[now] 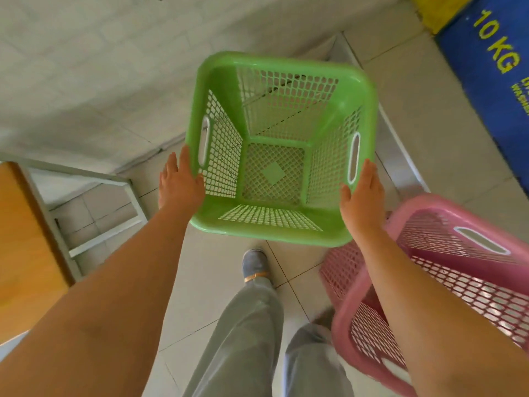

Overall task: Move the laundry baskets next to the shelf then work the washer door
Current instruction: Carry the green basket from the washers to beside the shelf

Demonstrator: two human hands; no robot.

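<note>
A green mesh laundry basket point(269, 228) sits empty in the middle of the view, near the wall. My left hand point(179, 181) lies flat against the outside of its left rim, beside the handle slot, with fingers straight and thumb on the rim. My right hand point(362, 196) rests the same way on the right rim, just below the other handle slot. Neither hand curls around the basket. A pink mesh basket point(446, 206) stands at my right, under my right forearm. The shelf point(94, 179), a grey metal frame with a wooden top point(23, 239), is at the left.
A blue panel marked "10 KG" point(492, 81) fills the upper right, with a metal strip point(400, 156) running along the tiled floor beside it. A white tiled wall is behind the green basket. My legs and one shoe point(254, 262) are below it.
</note>
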